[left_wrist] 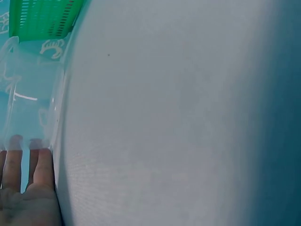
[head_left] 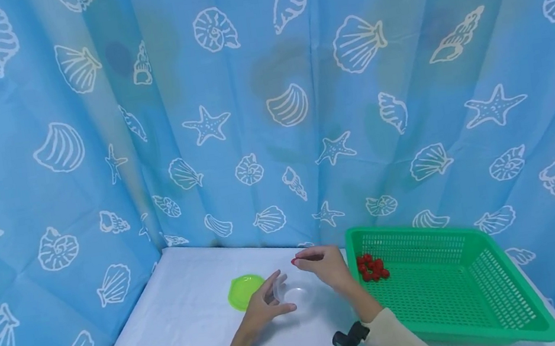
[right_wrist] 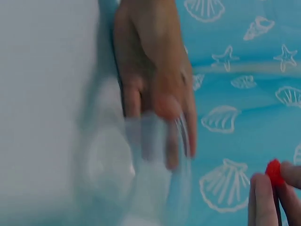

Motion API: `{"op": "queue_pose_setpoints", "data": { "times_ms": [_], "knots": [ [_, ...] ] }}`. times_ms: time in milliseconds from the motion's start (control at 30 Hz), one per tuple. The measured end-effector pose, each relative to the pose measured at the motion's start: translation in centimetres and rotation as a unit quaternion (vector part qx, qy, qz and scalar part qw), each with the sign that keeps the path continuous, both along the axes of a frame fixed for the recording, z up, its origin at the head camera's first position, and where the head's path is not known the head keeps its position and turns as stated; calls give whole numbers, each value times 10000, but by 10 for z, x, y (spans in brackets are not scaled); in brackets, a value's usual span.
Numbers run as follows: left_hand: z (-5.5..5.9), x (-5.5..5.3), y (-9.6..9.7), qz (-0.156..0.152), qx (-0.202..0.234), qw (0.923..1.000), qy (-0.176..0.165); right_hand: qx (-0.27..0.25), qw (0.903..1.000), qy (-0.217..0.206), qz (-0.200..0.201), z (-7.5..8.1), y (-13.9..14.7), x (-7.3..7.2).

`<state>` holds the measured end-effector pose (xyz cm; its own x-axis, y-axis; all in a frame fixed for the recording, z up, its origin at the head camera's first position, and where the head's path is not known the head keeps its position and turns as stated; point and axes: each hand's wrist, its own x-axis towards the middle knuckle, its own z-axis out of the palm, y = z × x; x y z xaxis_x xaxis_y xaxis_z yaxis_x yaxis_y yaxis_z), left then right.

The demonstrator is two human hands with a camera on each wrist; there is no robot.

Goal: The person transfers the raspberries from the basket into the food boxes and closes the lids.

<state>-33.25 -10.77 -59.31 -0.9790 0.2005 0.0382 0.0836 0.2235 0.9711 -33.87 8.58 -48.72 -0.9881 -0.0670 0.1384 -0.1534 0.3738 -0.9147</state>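
Head feed, clock centred on the work spot between the hands, 12 = away from the wearer. Blue curtain [head_left: 266, 168] with white shells and starfish: whole background, 10 round to 2. White table [head_left: 173, 338] in front of it. Green basket [head_left: 436, 299] on the table at 3, perforated walls.

Left hand [head_left: 262, 307] at 8, clamped on the clear container [head_left: 300, 297]: thumb on the near side, fingers round the far left side. Right hand [head_left: 330, 268] at 2, thumb and fingertips together, pinching a red piece [head_left: 294, 261]. Container is dead centre; I can't tell if its base sits flat. Lime-green lid [head_left: 241, 293] on the table at 9, just past the left hand. Red bunch [head_left: 375, 269] inside the basket, at the basket's own 10. Pinched piece is at 12, apart from the container.
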Motion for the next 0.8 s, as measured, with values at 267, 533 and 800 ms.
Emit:
{"op": "queue_pose_setpoints", "data": {
  "times_ms": [267, 533, 800],
  "knots": [
    [0, 3, -1, -60, -31, 10000, -59, 259, 9940, 891, -577, -38, -22, 16],
    [-3, 1, -1, -199, 116, 9997, 73, 377, 9918, 1216, -84, -58, -17, 15],
    [-4, 2, -2, -233, 276, 9993, 88, 1188, 9761, 1726, 573, -70, -11, 12]
  ]
}}
